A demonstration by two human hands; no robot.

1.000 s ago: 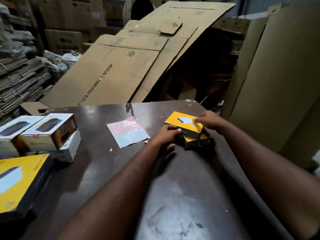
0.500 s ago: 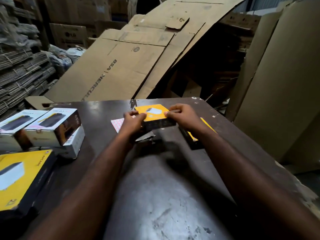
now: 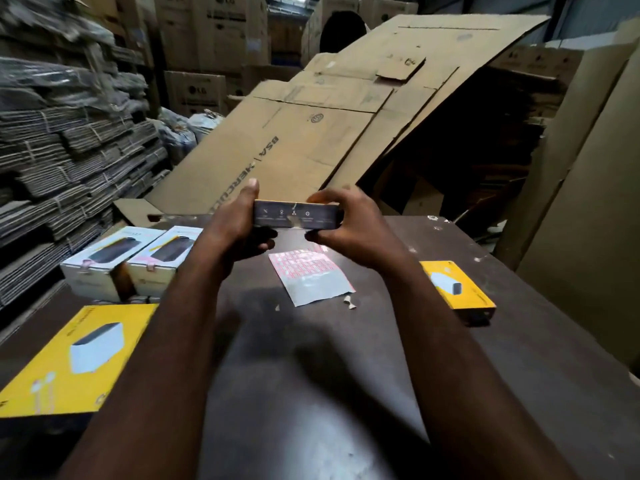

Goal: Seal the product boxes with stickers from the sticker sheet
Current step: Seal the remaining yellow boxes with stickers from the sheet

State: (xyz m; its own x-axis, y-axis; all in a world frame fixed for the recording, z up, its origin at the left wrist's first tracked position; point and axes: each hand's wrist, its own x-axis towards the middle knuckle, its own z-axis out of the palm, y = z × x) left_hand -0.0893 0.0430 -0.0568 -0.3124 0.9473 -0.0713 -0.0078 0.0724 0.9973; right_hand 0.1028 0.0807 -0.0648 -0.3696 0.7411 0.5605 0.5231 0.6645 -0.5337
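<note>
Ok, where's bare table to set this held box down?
Widest bare patch: the near table between the big yellow box and small yellow box, in front of the sticker sheet. Left side is crowded with white boxes.

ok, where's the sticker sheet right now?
Head view: the sticker sheet lies flat on the table, below the held box, between the white boxes at left and the small yellow box at right.

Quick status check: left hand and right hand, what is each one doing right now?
Left hand: closed on the left end of the product box, held above the table.
Right hand: closed on the right end of the same box.
</note>
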